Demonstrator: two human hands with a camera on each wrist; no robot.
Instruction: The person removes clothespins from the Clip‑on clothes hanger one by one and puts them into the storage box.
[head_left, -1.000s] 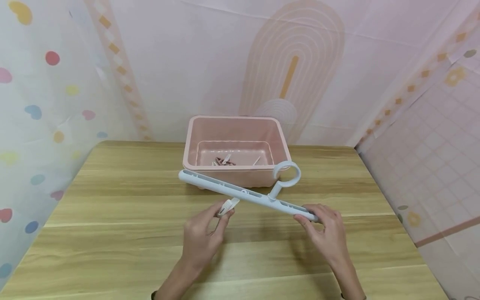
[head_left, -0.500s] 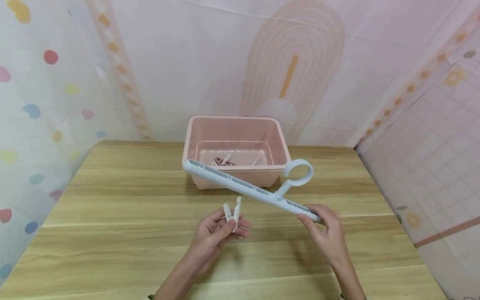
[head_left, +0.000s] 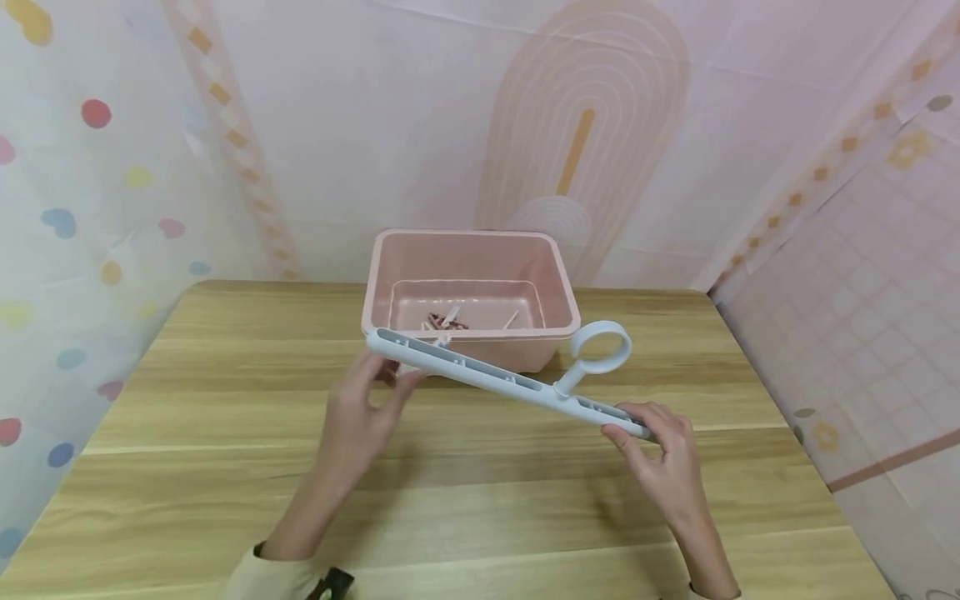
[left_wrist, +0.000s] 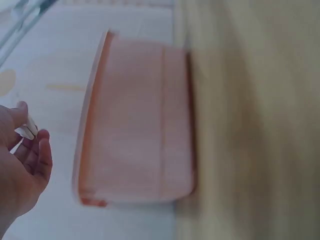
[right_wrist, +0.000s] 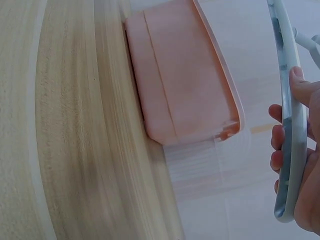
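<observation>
My right hand (head_left: 666,458) grips the right end of a light blue plastic hanger (head_left: 480,379), thumb in front and fingers wrapped behind it. The hanger is held up at a slant, its left end higher, with its ring-shaped hook (head_left: 628,346) toward the upper right. Close below the hanger's left end is my left hand (head_left: 352,425). It pinches a white clothespin (left_wrist: 30,129) between thumb and fingers, as the left wrist view shows. In the head view the hanger bar partly hides that clothespin, and its tip pokes up above the bar.
Behind the hanger, a pink plastic bin (head_left: 471,240) stands on the wooden table (head_left: 480,517) by the back wall. Inside lie several small pieces, including a white clothespin (head_left: 450,317) and some reddish-brown ones. Patterned cloth (head_left: 375,125) encloses the table's back and sides.
My left hand turned the clothespin upright below the bar, then carried it left and up to the hanger's left end. The hanger shifted slightly right in my right hand.
</observation>
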